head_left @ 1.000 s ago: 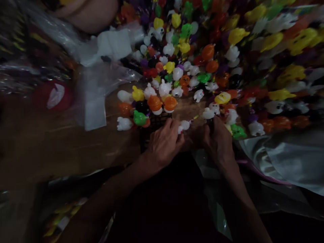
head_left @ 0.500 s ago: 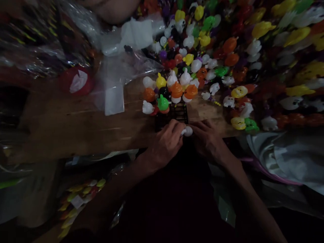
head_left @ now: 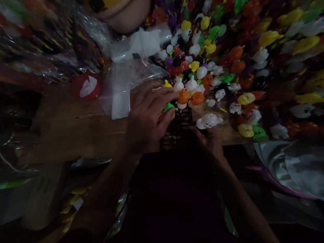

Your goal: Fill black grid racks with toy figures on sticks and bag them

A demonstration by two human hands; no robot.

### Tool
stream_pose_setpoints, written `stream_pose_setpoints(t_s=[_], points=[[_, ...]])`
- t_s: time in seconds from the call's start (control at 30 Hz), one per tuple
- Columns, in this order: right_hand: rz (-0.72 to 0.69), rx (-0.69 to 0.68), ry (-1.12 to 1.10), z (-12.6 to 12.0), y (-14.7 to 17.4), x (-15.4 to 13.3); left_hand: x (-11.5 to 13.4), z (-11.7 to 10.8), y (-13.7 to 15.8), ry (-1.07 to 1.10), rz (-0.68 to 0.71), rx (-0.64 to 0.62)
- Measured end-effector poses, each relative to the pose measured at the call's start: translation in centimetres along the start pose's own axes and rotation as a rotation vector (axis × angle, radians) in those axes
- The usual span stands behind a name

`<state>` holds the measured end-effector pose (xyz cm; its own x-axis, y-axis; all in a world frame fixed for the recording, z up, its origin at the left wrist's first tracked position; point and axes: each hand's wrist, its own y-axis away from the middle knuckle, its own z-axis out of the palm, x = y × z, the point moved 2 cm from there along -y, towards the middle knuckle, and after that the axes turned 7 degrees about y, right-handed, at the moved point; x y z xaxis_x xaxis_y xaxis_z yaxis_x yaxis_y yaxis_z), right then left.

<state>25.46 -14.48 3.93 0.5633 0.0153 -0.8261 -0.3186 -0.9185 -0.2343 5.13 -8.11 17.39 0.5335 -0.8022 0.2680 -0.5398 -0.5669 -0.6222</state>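
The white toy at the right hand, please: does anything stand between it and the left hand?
Two orange-topped toys stand at the fingertips of the left hand; lower in view, only the black grid and table lie before the white toy.

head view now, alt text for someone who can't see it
The person's right hand holds a small white figure near the edge of a dim wooden table, while the left hand spreads over small colourful figures beside a black grid. Many more lie beyond; clear plastic lies left.
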Motion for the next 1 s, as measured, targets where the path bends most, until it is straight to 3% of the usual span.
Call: stream_pose_setpoints(t_s=[0.17, 0.3, 0.5, 0.67, 0.83, 1.0], points=[[-0.051, 0.034, -0.059, 2.6, -1.8, -0.8, -2.9, 2.9, 0.7, 0.067, -0.038, -0.064], [-0.102, -0.002, -0.044, 3.6, -2.5, -1.0, -2.9, 3.3, 1.4, 0.086, -0.117, -0.117], [-0.201, 0.072, 0.104, 4.1, -2.7, -0.7, -2.7, 3.8, 1.3, 0.124, -0.088, -0.104], [-0.242, 0.057, 0.173, 4.3, -2.6, -0.7, -3.6, 3.1, 1.5, 0.211, -0.079, -0.053], [-0.246, 0.061, 0.257, 4.4, -2.6, -0.9, -5.5, 0.8, 1.5, 0.385, -0.205, 0.158], [-0.212, 0.009, 0.266, 4.9, -2.7, -1.0, -3.3, 1.3, 0.9, 0.171, -0.124, 0.026]])
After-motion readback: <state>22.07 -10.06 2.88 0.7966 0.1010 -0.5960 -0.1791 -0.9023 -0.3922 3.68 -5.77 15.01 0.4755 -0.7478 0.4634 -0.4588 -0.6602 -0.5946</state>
